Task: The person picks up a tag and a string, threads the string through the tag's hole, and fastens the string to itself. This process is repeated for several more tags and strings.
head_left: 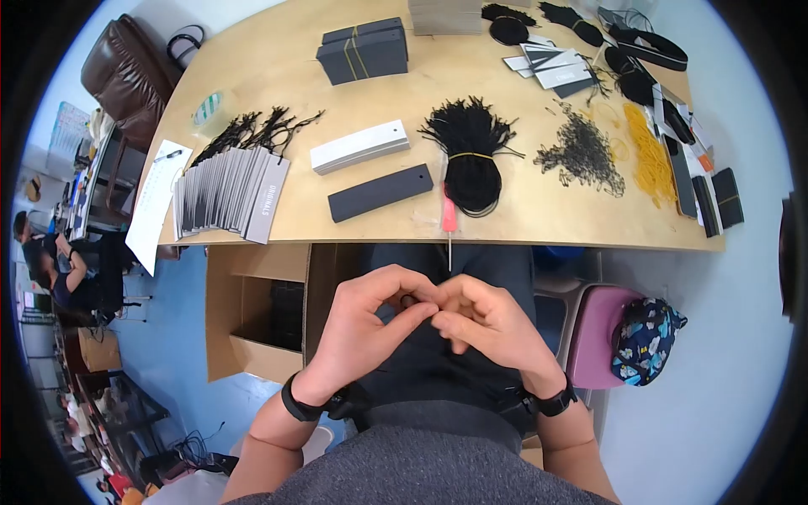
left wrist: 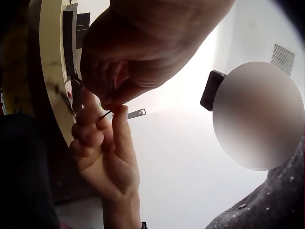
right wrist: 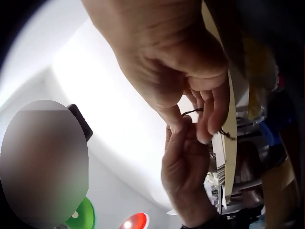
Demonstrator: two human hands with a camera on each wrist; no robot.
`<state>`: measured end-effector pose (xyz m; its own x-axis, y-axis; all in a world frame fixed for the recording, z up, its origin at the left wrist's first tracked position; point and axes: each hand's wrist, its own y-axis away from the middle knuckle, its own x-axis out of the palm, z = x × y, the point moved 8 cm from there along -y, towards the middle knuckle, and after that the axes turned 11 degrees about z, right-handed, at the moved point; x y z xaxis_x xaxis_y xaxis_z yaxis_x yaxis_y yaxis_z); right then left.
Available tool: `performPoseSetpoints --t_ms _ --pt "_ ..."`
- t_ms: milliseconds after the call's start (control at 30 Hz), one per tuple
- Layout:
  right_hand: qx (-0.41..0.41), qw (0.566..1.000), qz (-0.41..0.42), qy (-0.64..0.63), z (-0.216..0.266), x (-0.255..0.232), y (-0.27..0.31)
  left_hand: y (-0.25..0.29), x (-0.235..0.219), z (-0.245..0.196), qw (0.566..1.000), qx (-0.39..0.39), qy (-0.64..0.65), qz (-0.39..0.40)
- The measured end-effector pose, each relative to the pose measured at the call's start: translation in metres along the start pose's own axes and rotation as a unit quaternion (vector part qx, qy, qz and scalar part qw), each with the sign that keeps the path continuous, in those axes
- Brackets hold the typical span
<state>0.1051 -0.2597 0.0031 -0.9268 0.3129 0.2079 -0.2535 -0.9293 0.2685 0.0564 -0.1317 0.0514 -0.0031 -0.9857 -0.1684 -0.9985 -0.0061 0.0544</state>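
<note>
My left hand (head_left: 366, 316) and right hand (head_left: 497, 324) meet over the lap, just in front of the table edge. Between their fingertips runs a thin black cord (right wrist: 193, 111), pinched by both hands. Curled fingers hide most of it, though a short dark piece also shows in the left wrist view. On the table ahead lies a bundle of black cords (head_left: 473, 181) bound with a yellow band. A pink-handled tool (head_left: 449, 215) with a thin metal shaft sticks out over the edge beside it.
Grey tags with black cords (head_left: 227, 194) fan out at the left. Dark card stacks (head_left: 362, 52), a white card stack (head_left: 360, 147) and a dark strip (head_left: 380, 194) lie mid-table. Small black clips (head_left: 581, 156) and yellow bands (head_left: 648, 160) are heaped right. Below stands an open carton (head_left: 257, 358).
</note>
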Motion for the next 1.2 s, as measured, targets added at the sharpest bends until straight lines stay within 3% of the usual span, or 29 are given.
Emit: performPoseSetpoints --t_ms 33,100,167,233,333,367,433,567,633,733,900,1200 --pt "-0.033 0.997 -0.057 0.031 0.012 -0.004 0.004 -0.003 -0.003 0.000 1.000 -0.010 0.014 0.017" --pt "-0.072 0.992 -0.086 0.055 0.006 -0.010 0.007 -0.013 -0.008 0.001 0.998 -0.022 0.002 0.063" --pt "-0.119 0.977 -0.141 0.111 0.012 -0.018 0.015 -0.033 -0.031 -0.017 0.990 0.046 -0.133 0.011" --pt "-0.116 0.976 -0.141 0.121 0.014 -0.019 0.020 -0.061 -0.060 -0.033 0.946 0.114 -0.294 -0.079" --pt "-0.117 0.974 -0.142 0.132 0.014 -0.017 0.024 -0.105 -0.094 -0.032 0.834 0.194 -0.483 -0.181" --pt "-0.120 0.973 -0.143 0.134 0.014 -0.016 0.026 -0.116 -0.104 -0.025 0.834 0.196 -0.483 -0.183" --pt "-0.115 0.974 -0.138 0.141 0.015 -0.014 0.029 -0.145 -0.119 0.006 0.892 0.034 -0.445 -0.077" --pt "-0.098 0.977 -0.127 0.142 0.013 -0.013 0.033 -0.141 -0.122 -0.001 0.895 0.036 -0.436 -0.088" --pt "-0.097 0.978 -0.122 0.141 0.011 -0.012 0.033 -0.130 -0.123 -0.017 0.863 0.084 -0.478 -0.141" --pt "-0.095 0.979 -0.124 0.133 0.007 -0.013 0.032 -0.106 -0.094 -0.040 0.825 0.101 -0.546 -0.103" --pt "-0.091 0.980 -0.110 0.137 0.009 -0.011 0.028 -0.095 -0.062 -0.018 0.846 0.130 -0.514 -0.061" --pt "-0.092 0.980 -0.107 0.142 0.009 -0.009 0.032 -0.106 -0.068 -0.002 0.884 0.115 -0.450 -0.043"
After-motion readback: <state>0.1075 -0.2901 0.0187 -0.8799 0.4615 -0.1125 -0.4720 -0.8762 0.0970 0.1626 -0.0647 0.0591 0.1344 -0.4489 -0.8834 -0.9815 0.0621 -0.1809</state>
